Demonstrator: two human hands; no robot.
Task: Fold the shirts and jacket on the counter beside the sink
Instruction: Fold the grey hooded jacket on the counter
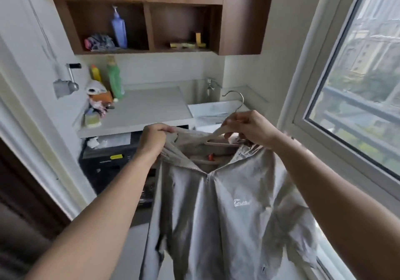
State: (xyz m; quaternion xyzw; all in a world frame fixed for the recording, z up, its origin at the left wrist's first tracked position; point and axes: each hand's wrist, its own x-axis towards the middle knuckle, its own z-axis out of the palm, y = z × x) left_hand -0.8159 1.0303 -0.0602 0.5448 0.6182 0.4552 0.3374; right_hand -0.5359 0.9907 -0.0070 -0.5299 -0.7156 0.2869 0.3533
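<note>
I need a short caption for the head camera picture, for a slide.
The left hand grips the beige jacket at one shoulder, the right hand holds its hanger, before the counter and sink.

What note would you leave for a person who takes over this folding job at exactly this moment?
Left hand: grips the jacket at one shoulder, near the collar.
Right hand: holds the hanger just below its hook.
Jacket: hangs in the air in front of the counter, zip partly open, hanger partly inside it.
Shirts: not in view.
Done: nothing folded yet.
Left: pull the hanger free, lay the jacket on the counter beside the sink, fold it, then fold the shirts.
</note>
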